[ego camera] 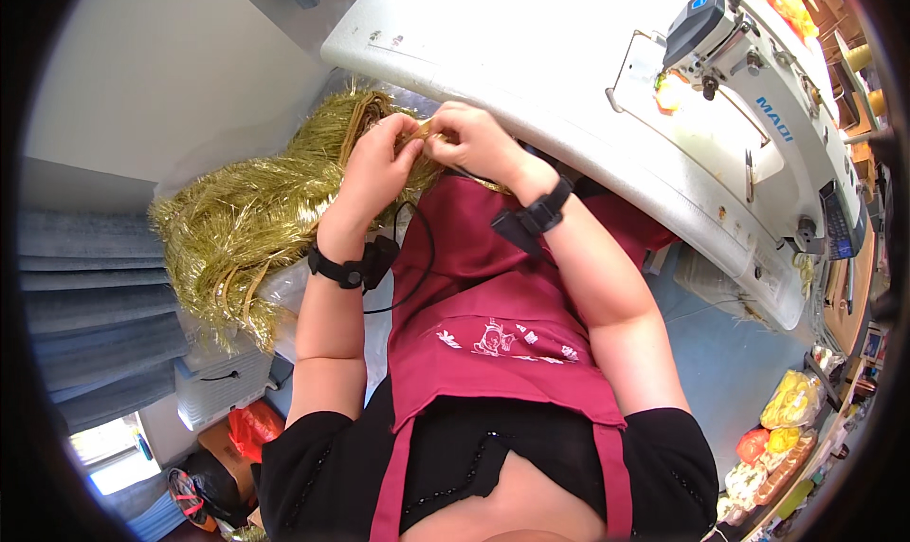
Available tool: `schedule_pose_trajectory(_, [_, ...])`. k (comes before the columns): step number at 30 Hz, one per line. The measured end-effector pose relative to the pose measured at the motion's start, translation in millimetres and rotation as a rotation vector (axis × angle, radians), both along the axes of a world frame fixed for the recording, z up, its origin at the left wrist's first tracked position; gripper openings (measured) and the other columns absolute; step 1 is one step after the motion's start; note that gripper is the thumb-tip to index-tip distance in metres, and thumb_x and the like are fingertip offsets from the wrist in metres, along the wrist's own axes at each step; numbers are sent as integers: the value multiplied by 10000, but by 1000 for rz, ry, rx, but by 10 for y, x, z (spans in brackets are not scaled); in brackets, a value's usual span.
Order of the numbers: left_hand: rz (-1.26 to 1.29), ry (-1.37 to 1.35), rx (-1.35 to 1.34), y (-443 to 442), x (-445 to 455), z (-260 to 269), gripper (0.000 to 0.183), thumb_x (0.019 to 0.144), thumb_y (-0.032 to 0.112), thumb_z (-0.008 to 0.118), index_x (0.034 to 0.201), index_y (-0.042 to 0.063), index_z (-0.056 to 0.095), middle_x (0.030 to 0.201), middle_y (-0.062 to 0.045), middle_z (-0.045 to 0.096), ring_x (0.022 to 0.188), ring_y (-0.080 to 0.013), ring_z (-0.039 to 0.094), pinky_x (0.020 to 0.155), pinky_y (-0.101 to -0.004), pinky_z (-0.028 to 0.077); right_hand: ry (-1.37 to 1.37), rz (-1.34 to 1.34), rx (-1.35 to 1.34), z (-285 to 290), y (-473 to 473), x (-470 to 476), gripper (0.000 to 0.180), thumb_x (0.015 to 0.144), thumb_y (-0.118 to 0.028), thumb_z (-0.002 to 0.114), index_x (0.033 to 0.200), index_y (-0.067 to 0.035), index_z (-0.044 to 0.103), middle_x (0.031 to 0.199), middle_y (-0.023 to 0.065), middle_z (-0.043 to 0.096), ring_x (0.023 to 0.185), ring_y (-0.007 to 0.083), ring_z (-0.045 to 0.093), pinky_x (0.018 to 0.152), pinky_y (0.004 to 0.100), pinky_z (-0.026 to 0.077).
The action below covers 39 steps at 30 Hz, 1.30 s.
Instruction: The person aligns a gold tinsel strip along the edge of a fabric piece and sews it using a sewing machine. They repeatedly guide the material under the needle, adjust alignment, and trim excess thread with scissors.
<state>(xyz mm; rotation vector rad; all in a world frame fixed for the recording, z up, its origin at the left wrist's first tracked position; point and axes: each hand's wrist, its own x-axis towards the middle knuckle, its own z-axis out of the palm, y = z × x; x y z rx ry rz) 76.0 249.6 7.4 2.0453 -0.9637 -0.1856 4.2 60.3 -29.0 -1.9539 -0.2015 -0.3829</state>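
Observation:
My left hand (380, 154) and my right hand (473, 140) meet over my lap, beside the table's front edge. Between their fingertips they pinch a narrow gold-yellow strip (424, 128). A large heap of gold tinsel fringe (249, 200) lies on clear plastic to the left, with a bundle of its brownish band edges (368, 112) just behind my left hand. Some tinsel shows beneath my right hand. My fingers partly hide the strip, so its full length cannot be told. A maroon apron (490, 257) covers my lap.
The white sewing table (498, 51) runs from upper left to lower right ahead of me. An industrial sewing machine (775, 115) stands on it at the right, with thread snips (749, 176) nearby. A black cable (430, 257) loops between my wrists. Bagged goods (793, 400) sit at the lower right.

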Motion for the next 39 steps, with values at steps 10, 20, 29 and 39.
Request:
schedule_pose_trajectory(10, [372, -765, 332, 745, -276, 282, 683, 782, -172, 513, 1420, 49, 614, 1247, -201, 728, 1142, -384, 698, 977, -468, 557, -9, -555, 112, 271, -960, -411, 192, 949, -173, 707, 956, 14, 752, 811, 65, 736, 725, 110, 668, 683, 270, 536])
schedule_pose_trajectory(20, [888, -613, 644, 1892, -717, 1077, 595, 800, -96, 490, 1361, 32, 642, 1286, -224, 694, 1193, -413, 660, 996, -482, 513, -266, -998, 625, 245, -1937, -1393, 249, 1028, -196, 713, 1050, 50, 741, 897, 23, 725, 748, 71, 604, 688, 239, 510])
schedule_pose_trajectory(29, [234, -503, 237, -35, -817, 1314, 366, 875, 35, 620, 1239, 14, 654, 971, -265, 715, 967, -471, 681, 841, -527, 534, 26, -544, 41, 201, -798, -1766, 138, 884, -103, 748, 908, 26, 705, 958, 121, 706, 901, 261, 673, 862, 350, 539])
schedule_pose_trajectory(39, [-328, -736, 231, -2053, -858, 1142, 174, 854, -4, 596, 1006, -8, 680, 946, -222, 735, 911, -429, 725, 794, -487, 586, 96, -758, -41, 339, -1011, -2101, 104, 863, -43, 737, 932, 31, 717, 1293, 202, 706, 1078, 269, 724, 872, 349, 575])
